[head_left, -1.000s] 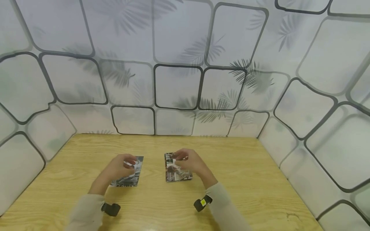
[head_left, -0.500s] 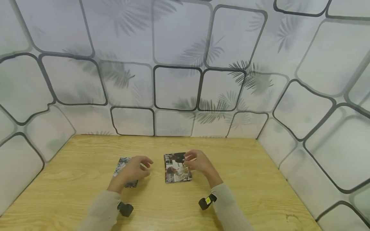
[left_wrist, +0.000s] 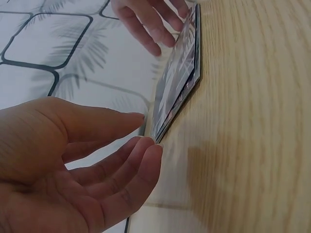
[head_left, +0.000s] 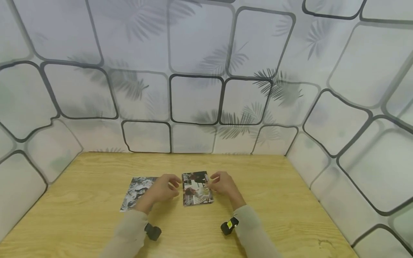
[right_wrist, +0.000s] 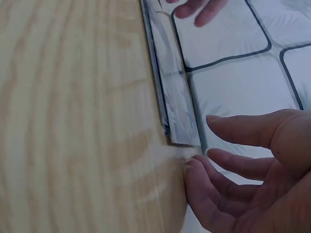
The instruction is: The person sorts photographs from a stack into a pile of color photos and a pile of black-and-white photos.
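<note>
One stack of photos [head_left: 197, 190] lying flat on tabletop [head_left: 274, 215], between left grip [head_left: 162, 189] and right grip [head_left: 224, 185]; layers slightly uneven at edge. Left grip moderately wide, thumb apart from curved fingers, nothing held; fingertips at stack's left side, contact unclear. Right grip likewise parted, holding nothing, at right edge. Grey-toned photo [head_left: 133, 191] farther left, partly hidden behind left grip. Leaf-patterned wall [head_left: 196, 100] behind tabletop.

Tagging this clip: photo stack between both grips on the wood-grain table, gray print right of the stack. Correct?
Side is wrong: the head view shows the gray print left of the photo stack. The stack is indeed between left grip and right grip on the wood-grain table.
</note>
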A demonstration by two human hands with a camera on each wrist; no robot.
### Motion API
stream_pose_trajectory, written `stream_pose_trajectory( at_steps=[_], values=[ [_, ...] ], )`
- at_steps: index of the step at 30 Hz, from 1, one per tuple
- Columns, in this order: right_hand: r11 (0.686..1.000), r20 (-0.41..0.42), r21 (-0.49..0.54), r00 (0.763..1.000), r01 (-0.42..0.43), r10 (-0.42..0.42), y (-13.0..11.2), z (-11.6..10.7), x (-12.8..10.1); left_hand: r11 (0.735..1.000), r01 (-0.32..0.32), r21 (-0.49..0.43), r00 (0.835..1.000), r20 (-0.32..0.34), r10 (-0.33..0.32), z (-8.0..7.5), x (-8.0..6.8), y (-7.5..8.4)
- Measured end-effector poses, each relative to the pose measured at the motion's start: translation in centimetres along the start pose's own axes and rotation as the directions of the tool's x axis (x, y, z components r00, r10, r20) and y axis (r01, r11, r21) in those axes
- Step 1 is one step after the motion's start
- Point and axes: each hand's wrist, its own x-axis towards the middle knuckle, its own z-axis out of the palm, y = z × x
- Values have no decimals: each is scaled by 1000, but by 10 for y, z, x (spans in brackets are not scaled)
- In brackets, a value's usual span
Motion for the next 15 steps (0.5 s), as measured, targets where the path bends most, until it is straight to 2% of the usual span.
stream_pose_trajectory(
  at_steps=[6,15],
  values=[
    [997,-50,-63,998,-46,43,-5,9,-2,1000,2,-6,1000,3,-2,5,3,2],
    [988,-88,-145,995,-55,42,-6,12,-4,999,35,-7,999,0,-35,7,6,4]
  ],
)
